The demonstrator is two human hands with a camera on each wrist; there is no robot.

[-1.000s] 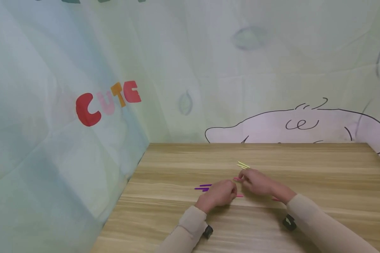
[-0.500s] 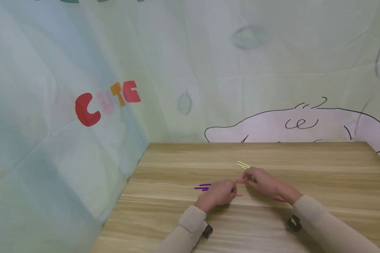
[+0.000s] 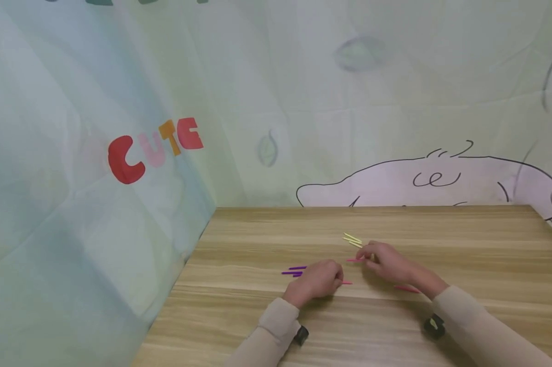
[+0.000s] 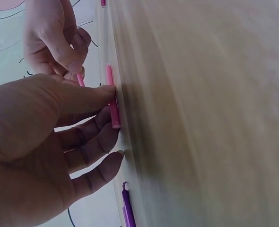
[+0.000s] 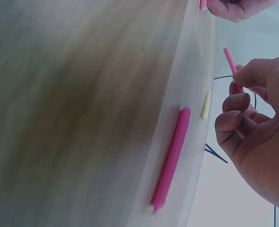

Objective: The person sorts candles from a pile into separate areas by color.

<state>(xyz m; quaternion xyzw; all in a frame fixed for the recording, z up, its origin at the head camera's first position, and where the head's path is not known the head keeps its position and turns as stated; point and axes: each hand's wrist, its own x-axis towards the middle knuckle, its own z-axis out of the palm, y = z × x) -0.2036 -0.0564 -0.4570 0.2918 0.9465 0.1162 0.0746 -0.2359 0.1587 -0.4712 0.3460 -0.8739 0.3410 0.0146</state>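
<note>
Between thumb and fingers, my left hand pinches a slim pink candle low at the wooden table's surface. My right hand holds another pink candle by one end, its free end pointing left toward the left hand. Beneath the right forearm lies a darker pink candle with a white wick. Several purple candles lie just left of the left hand, partly hidden by it. Pale yellow candles lie in a loose group beyond the right hand.
The wooden table ends at a printed fabric backdrop behind and to the left. Dark wrist devices are worn under both light sleeves, close above the tabletop.
My right hand has drawn to the right with its pink candle, away from the left hand and uncovering more of the yellow candles. The left hand has stayed in place.
</note>
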